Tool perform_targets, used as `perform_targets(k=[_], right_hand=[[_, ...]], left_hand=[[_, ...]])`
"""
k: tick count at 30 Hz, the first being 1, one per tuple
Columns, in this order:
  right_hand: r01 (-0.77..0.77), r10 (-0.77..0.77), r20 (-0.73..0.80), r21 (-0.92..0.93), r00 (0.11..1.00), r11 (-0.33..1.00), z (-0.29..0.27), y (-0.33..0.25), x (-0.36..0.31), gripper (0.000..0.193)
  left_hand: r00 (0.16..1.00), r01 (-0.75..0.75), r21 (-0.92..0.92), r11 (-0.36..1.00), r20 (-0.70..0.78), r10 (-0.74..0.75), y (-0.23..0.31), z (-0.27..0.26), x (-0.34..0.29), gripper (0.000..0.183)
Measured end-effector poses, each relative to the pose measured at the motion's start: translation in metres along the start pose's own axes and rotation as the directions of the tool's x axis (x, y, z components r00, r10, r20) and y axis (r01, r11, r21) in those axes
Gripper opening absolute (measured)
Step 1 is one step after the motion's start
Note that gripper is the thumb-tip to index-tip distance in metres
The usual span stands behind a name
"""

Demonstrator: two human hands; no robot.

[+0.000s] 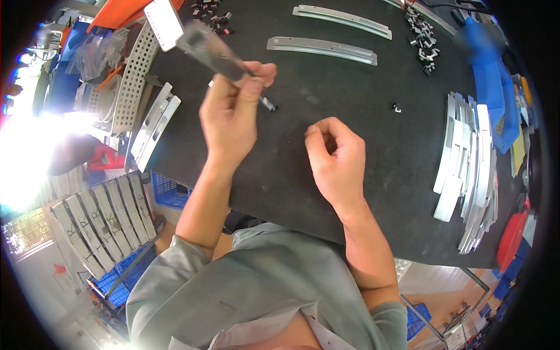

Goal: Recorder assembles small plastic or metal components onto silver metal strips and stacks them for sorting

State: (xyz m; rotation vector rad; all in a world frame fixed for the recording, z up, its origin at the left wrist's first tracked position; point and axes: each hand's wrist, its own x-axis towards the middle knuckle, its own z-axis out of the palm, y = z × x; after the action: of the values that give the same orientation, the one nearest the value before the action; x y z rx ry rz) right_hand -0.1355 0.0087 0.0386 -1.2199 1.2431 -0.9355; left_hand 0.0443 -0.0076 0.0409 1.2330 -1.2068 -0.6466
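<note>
My left hand (231,111) is closed on a dark, flat, shiny strip (211,51), blurred by motion, that juts up and to the left from the fingers. Just past those fingers shows the tip of a thin pen-like stick (268,104); whether the hand touches it I cannot tell. My right hand (338,154) hovers over the black table mat (280,163) with thumb and index pressed together. Anything in that pinch is hidden or too small to name. Right of it lies one small black-and-white clip (396,108).
Two silver metal strips (322,50) lie at the back. Piles of small clips sit back left and back right (424,41). Stacked silver-white strips (464,163) line the right side, beside a blue bin (496,99). Another metal part (154,128) rests at the left edge.
</note>
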Motion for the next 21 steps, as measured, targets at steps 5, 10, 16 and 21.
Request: perform_targets(k=[5, 10, 16, 21], right_hand=[[0.054, -0.054, -0.024, 0.027, 0.998, 0.998, 0.003, 0.006, 0.008, 0.008], [0.448, -0.41, 0.183, -0.413, 0.894, 0.793, 0.013, 0.009, 0.01, 0.036], [0.589, -0.551, 0.297, -0.647, 0.78, 0.485, 0.021, 0.026, 0.007, 0.036], [0.543, -0.524, 0.23, -0.601, 0.82, 0.586, 0.031, 0.027, 0.014, 0.02]], left_hand=[[0.903, -0.424, -0.185, 0.887, -0.162, 0.398, 0.04, -0.012, 0.003, 0.021], [0.99, -0.037, 0.115, 0.993, -0.13, 0.052, 0.049, -0.036, -0.018, 0.031], [1.0, -0.016, 0.665, 0.747, 0.025, -0.001, 0.029, -0.08, -0.054, 0.047], [0.998, -0.054, 0.957, 0.284, 0.039, 0.058, 0.021, -0.173, -0.07, 0.049]])
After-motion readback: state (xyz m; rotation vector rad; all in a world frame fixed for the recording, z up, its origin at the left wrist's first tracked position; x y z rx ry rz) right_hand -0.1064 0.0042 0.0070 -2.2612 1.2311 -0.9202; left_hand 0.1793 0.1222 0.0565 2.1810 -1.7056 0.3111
